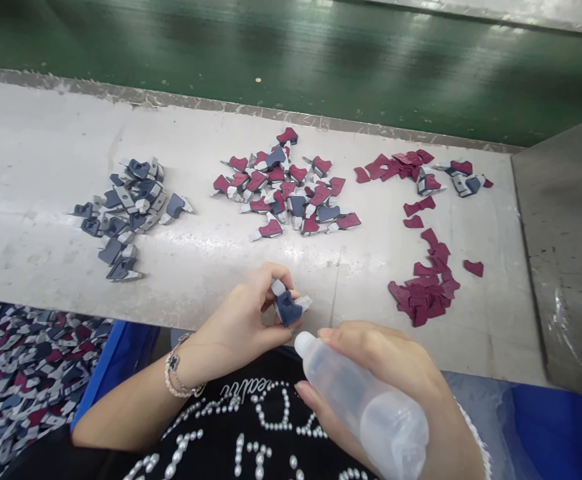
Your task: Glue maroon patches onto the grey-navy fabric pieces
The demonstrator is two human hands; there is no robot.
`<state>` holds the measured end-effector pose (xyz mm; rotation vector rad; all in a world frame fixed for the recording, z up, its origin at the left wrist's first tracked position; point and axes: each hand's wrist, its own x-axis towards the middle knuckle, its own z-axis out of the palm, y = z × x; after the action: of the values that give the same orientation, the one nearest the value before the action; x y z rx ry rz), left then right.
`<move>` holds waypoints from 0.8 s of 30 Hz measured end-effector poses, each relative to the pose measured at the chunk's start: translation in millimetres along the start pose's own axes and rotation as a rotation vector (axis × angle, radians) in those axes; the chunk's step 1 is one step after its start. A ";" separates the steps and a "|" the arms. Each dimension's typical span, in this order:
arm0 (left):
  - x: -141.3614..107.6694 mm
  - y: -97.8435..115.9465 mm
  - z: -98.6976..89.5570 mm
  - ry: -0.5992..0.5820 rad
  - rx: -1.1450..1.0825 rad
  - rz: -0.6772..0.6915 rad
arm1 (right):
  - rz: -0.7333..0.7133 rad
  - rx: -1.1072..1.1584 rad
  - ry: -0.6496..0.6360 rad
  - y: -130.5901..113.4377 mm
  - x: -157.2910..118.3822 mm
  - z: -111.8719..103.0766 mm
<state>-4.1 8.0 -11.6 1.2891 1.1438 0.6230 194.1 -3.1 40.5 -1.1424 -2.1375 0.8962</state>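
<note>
My left hand is closed around a small dark-blue and light-grey plastic part, holding it over the front edge of the table. In my right hand a translucent squeeze bottle is gripped, its nozzle pointing at the part from just below right. Beyond my hands lies a pile of similar parts topped with maroon pieces. Farther left is a pile of blue and grey parts without maroon on them. Flat maroon pieces lie heaped to the right.
A blue bin at lower left is full of mixed blue, grey and maroon parts. More maroon pieces and a few assembled parts lie at the back right. A green wall and a metal panel bound the white table.
</note>
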 end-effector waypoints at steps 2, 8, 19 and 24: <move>-0.3 -0.6 0.4 0.032 0.026 0.025 | 0.031 0.003 0.032 -0.1 -0.2 -2.0; -0.9 -3.9 1.5 0.083 0.125 0.071 | 0.037 -0.010 0.064 -0.6 -0.2 -0.9; -1.2 -0.9 1.0 0.061 0.105 0.081 | 0.048 -0.019 0.095 -2.0 4.2 -6.0; -1.7 0.2 1.2 0.054 0.055 0.052 | 0.081 -0.012 0.033 -3.0 3.9 -7.9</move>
<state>-3.6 6.1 -11.1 1.3594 1.1815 0.6724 196.4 1.3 48.4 -1.2490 -2.0859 0.8955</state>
